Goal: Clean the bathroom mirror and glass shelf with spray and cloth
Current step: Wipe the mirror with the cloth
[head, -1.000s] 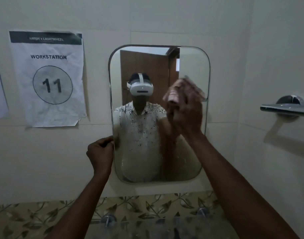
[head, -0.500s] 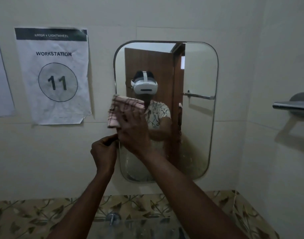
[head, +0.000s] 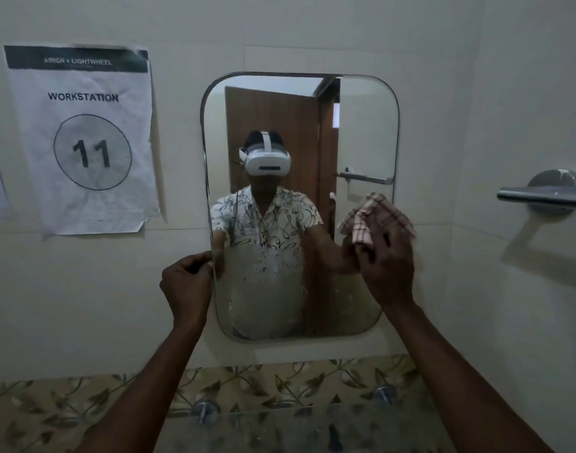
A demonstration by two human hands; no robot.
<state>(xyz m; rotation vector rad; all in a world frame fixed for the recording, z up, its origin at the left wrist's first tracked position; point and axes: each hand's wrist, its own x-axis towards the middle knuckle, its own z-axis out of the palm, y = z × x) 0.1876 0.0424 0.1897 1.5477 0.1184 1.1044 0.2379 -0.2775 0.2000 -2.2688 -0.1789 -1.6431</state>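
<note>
Two hands at mirror (head: 299,125). Right hand (head: 386,266), pressing cloth (head: 375,217) flat-fingered, now at right edge, moved from left side. Left hand (head: 187,286) stays pinching left edge.

Low down, just under the band of leaf-patterned tiles (head: 84,407), a clear glass shelf (head: 280,429) runs along the cream tiled wall (head: 313,24). Two round chrome brackets pin it to the wall, the left bracket (head: 204,410) beside the person's forearm and the right bracket (head: 383,395) further along. The glass looks cloudy and streaked (hard to say whether that is grime or reflection). One small dark mark (head: 333,433) shows on or through the glass near its middle; I cannot tell what it is. The shelf's near edge runs out of sight below.
</note>
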